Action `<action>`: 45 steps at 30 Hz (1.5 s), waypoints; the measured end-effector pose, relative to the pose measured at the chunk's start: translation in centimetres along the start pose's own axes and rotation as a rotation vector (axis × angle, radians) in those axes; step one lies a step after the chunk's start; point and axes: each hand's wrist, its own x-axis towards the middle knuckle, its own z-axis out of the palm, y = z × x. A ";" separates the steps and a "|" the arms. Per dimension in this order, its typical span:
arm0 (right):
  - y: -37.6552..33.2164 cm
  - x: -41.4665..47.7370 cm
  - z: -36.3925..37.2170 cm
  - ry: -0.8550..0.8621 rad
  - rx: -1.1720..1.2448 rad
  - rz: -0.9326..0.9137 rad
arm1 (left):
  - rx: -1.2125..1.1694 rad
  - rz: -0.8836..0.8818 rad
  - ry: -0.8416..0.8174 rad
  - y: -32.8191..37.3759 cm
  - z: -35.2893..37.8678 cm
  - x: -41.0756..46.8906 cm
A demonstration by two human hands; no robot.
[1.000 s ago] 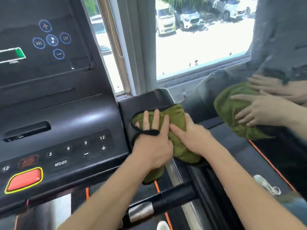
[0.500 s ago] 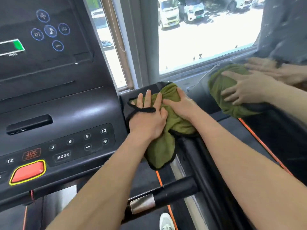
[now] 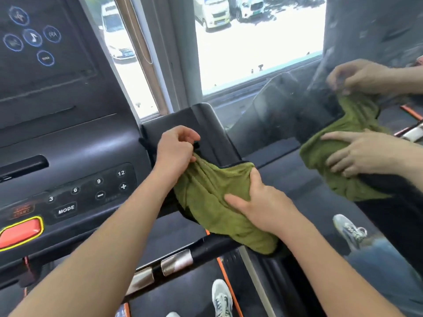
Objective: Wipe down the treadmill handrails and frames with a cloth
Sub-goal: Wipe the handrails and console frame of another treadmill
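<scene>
A green cloth (image 3: 212, 202) with a dark edge hangs over the right side of the black treadmill frame (image 3: 201, 120), beside the console. My left hand (image 3: 175, 148) pinches the cloth's upper corner and its black loop, lifting it off the frame. My right hand (image 3: 258, 202) lies on the lower part of the cloth, fingers spread, thumb hooked over its top edge, pressing it against the right handrail (image 3: 272, 261).
The console (image 3: 68, 179) with number buttons and a red stop button (image 3: 21, 231) is at the left. A crossbar with metal grip sensors (image 3: 176, 263) runs below. A mirror (image 3: 357, 138) on the right reflects hands and cloth. A window lies ahead; shoes stand on the belt below.
My left hand has lifted from flat on the cloth and now pinches its corner. The cloth and my right hand have slid down toward me along the frame.
</scene>
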 end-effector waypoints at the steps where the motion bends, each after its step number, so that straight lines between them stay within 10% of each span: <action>1: -0.5 1.3 0.1 0.047 0.089 -0.002 | 0.186 0.128 0.010 -0.2 0.0 -0.8; 4: -1.7 5.5 0.0 0.108 0.224 -0.010 | 0.663 0.488 0.027 -3.5 0.4 -5.2; 7: -1.8 7.5 -0.2 0.088 0.262 -0.017 | 0.911 0.462 -0.019 -5.9 1.8 -8.0; 21: 5.1 -12.3 4.1 0.087 -0.189 0.161 | 0.889 0.630 -0.382 -7.3 3.3 -17.6; 30: 1.2 -2.5 3.8 0.232 0.033 0.073 | 0.721 0.164 -0.618 -4.4 2.3 -13.0; 40: 4.6 -8.7 5.3 0.344 -0.021 0.044 | 0.782 0.602 -0.147 -7.1 5.4 -18.1; 45: 8.5 -17.0 6.8 0.282 -0.133 0.156 | 0.691 0.506 -0.195 -7.0 9.0 -25.5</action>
